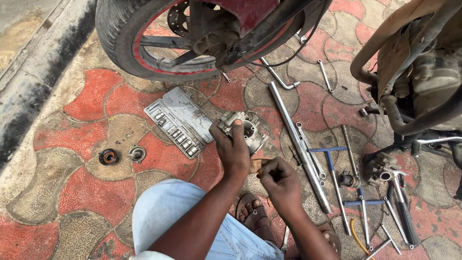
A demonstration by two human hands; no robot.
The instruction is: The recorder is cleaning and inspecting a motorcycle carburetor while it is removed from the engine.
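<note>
Red and grey patterned paving stones [86, 103] cover the ground, with a motorcycle wheel with a black tyre and red-striped rim [144, 43] standing at the top. A grey open socket-set case [179, 120] lies just left of the hands, and long silver wrenches and blue-handled T-bars [332, 168] are spread to the right. The left hand [234, 149] is closed around a grey cast-metal carburettor body [245, 129], held above the paving. The right hand [279, 180], just beside it, has its fingers curled together on a small tan piece [255, 165], too small to identify.
</note>
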